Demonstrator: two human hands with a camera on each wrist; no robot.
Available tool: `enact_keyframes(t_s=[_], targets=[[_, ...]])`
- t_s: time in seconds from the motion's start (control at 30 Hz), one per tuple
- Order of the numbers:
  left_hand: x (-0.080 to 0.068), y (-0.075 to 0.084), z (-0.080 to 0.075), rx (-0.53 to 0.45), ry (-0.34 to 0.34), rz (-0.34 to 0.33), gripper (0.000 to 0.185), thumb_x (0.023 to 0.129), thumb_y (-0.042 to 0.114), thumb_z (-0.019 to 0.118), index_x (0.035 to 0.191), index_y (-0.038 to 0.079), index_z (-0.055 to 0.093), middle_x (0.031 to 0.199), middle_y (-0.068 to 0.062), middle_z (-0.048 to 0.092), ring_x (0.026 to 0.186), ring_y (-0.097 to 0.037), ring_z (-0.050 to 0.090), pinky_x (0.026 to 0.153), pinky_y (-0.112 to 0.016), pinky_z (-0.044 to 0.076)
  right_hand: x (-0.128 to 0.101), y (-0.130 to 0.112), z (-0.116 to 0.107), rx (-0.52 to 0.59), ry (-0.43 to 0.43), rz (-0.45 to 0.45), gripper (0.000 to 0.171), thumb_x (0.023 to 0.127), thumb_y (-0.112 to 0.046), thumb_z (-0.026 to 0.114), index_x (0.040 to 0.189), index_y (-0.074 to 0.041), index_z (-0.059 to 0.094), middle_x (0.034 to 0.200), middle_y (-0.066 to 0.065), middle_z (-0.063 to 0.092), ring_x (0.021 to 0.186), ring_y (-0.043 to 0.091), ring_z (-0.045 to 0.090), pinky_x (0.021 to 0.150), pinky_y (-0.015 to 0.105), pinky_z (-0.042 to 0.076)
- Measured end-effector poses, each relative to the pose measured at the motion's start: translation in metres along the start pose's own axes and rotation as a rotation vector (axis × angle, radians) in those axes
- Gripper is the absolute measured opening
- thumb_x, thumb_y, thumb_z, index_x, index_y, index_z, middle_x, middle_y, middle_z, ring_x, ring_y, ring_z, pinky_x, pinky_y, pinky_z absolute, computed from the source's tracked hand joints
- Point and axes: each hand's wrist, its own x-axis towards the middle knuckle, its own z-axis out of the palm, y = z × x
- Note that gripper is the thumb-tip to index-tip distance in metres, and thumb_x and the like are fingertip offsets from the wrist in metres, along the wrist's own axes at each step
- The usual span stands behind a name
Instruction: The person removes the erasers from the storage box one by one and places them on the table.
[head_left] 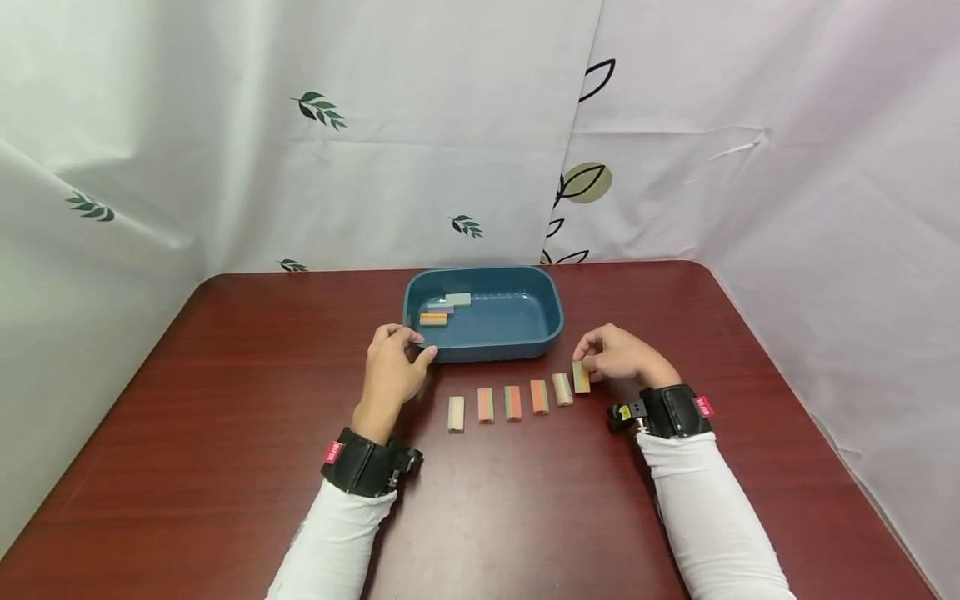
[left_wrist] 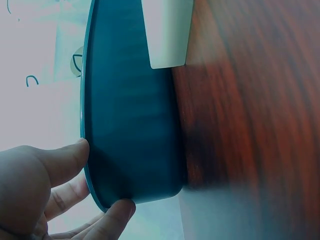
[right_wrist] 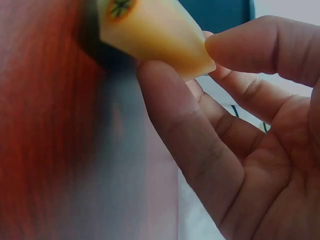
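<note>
My left hand point(head_left: 393, 367) holds the near left corner of a blue plastic bin point(head_left: 495, 352). In the left wrist view its thumb and fingers point(left_wrist: 118, 217) bend around the bin's rim. To the right of the bin, my right hand point(head_left: 624, 354) pinches a small yellowish block point(head_left: 581, 377) between thumb and fingers. The right wrist view shows a dark star-like mark on the end of this yellowish block point(right_wrist: 157, 35). It is at the right end of a slanting row of small blocks, beside a cream block point(head_left: 562, 389).
Three orange and green blocks point(head_left: 513, 402) and another cream block point(head_left: 456, 414) continue the row to the left on the dark red table point(head_left: 525, 517). Inside the bin, on its left, lie an orange block point(head_left: 433, 319), a purple one point(head_left: 441, 309) and a pale green one point(head_left: 457, 299). White curtains surround the table.
</note>
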Motion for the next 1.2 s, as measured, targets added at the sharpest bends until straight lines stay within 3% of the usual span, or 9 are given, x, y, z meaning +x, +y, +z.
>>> enact_keyframes(t_s=[0.7,0.83,1.2], targets=[[-0.001,0.001,0.0,-0.011,0.01,0.008,0.025,0.09,0.023,0.072,0.103,0.002,0.067,0.127,-0.019,0.048,0.109,-0.034,0.052,0.09,-0.046,0.047,0.004,0.001,0.005,-0.06,0.048,0.018,0.017,0.09,0.002,0.053,0.093,0.002,0.07,0.09,0.013,0.064,0.074,0.02,0.065,0.068,0.034,0.056],[0.0,0.001,0.0,-0.011,0.014,0.019,0.025,0.089,0.022,0.072,0.102,0.002,0.067,0.127,-0.019,0.049,0.109,-0.034,0.052,0.09,-0.046,0.046,0.001,-0.001,0.004,-0.055,0.095,0.018,0.016,0.091,0.0,0.054,0.097,0.004,0.068,0.091,0.013,0.064,0.073,0.02,0.065,0.068,0.034,0.056],[-0.002,0.001,-0.001,-0.014,0.021,0.011,0.024,0.089,0.022,0.073,0.101,0.003,0.067,0.128,-0.019,0.049,0.111,-0.035,0.051,0.091,-0.047,0.046,0.014,-0.034,0.015,-0.236,0.379,-0.244,0.004,0.091,-0.01,0.064,0.092,-0.006,0.065,0.078,0.004,0.061,0.069,0.019,0.056,0.063,0.035,0.045]])
